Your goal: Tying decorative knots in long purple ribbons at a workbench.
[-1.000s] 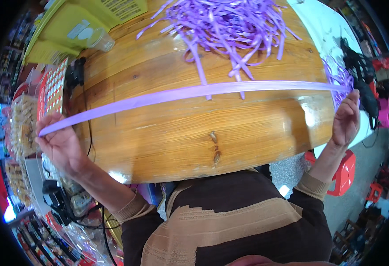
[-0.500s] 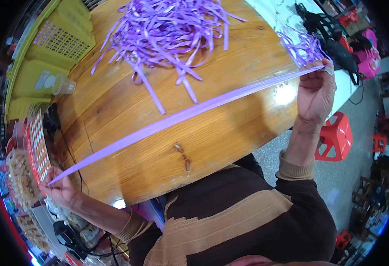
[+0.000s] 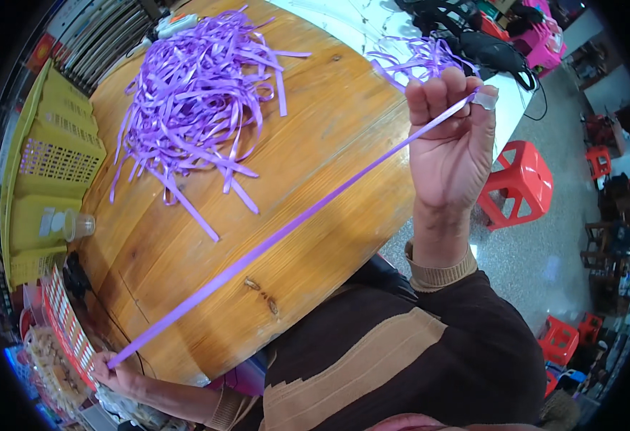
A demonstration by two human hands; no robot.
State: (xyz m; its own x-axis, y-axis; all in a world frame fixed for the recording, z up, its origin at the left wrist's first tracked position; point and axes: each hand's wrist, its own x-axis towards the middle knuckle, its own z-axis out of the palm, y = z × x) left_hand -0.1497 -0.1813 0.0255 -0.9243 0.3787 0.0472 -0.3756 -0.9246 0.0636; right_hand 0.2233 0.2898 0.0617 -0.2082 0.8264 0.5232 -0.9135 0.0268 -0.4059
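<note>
The left hand [image 3: 117,377] grips the lower end of a long, flat strip of purple satin ribbon [image 3: 250,258], its fingers closed on the tip; the right hand [image 3: 448,151] pinches the opposite end between thumb and forefinger, near a pale covering [image 3: 484,100] on the thumb. Hold both ends at the very tips and apply even, moderate tension, so that the strip runs straight without sagging. The strip narrows and shines toward the right hand; whether it is folded or only turned edge-on there cannot be told. Check for a twist and level the two grips so that the face lies flat. Pose: the right forearm stands upright, palm toward the viewer, remaining fingers loosely curled behind the strip; the left forearm reaches out low to the left, wrist near the bench edge. The strip crosses diagonally above the brown wooden bench [image 3: 343,144]. Hold it clear of the tangled heap of purple ribbons [image 3: 193,100] beyond it, as loose tails point toward the strip. Farther out, a yellow perforated plastic basket [image 3: 35,215] and a clear plastic cup [image 3: 79,225] stand at left; a red plastic stool [image 3: 534,176] stands at right.
</note>
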